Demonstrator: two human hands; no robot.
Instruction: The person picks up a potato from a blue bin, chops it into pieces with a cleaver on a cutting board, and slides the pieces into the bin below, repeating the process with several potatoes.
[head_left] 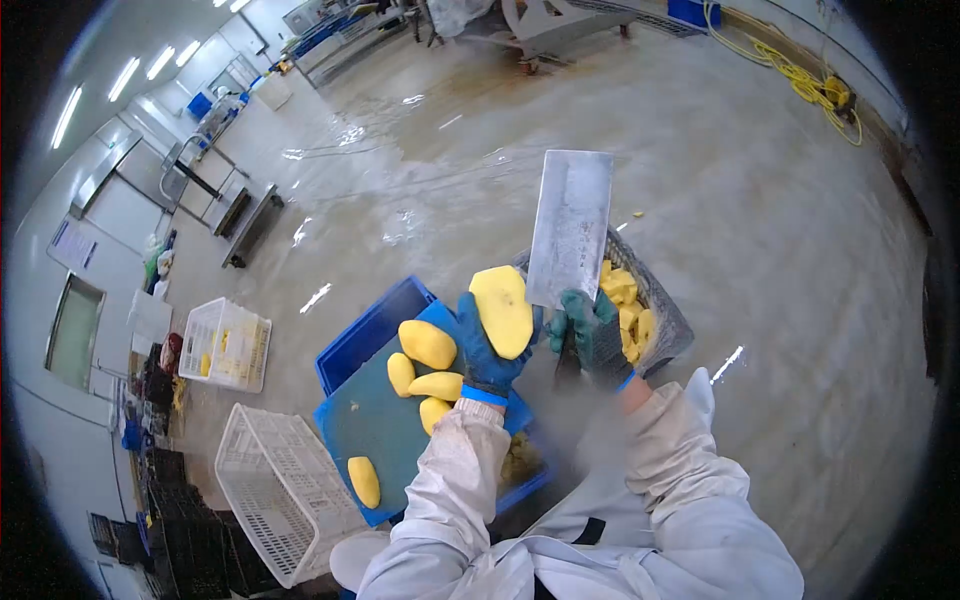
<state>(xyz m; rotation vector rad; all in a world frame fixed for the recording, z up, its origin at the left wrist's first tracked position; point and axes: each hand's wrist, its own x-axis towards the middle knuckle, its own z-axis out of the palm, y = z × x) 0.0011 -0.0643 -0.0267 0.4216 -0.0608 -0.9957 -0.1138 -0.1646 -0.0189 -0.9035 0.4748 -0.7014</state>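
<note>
My left hand (pixel 488 350), in a blue glove, holds a large peeled yellow potato (pixel 502 311) with a flat face turned up. In my right hand (pixel 592 338), gloved in green, is the handle of a broad cleaver (pixel 571 228); its blade points away from me, beside the held potato and not touching it. Several peeled potatoes (pixel 427 345) lie on a blue cutting board (pixel 362 422) left of my left hand. Cut yellow pieces (pixel 622 288) fill part of a crate (pixel 664 308) behind my right hand.
The board rests over a blue crate (pixel 372 335). A white basket (pixel 285 490) stands at lower left, another with yellow pieces (pixel 226 345) beyond it. A metal cart (pixel 250 225) is at upper left, a yellow hose (pixel 790 75) at upper right. The floor (pixel 790 300) looks wet.
</note>
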